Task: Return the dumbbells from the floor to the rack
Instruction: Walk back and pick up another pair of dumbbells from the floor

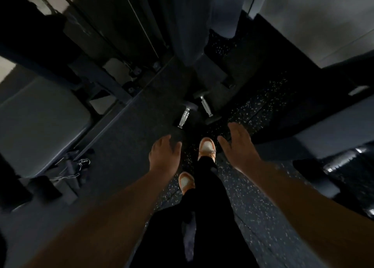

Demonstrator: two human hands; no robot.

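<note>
We are reaching down with both hands empty and spread, left hand [165, 156] and right hand [238, 146] at mid-frame. Two dumbbells [205, 107] are lying side by side on the floor [253, 196] just above them, untouched.

floor [253, 217]: dark, white-speckled | dumbbells [205, 106]: silver handles, black heads, ahead of hands | shoes [206, 148]: orange-white, between hands | trousers [204, 188]: black

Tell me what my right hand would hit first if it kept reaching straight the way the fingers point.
Probably the nearer black head of the right dumbbell on the floor; the right hand is open and points up toward it, though depth is hard to judge.
</note>
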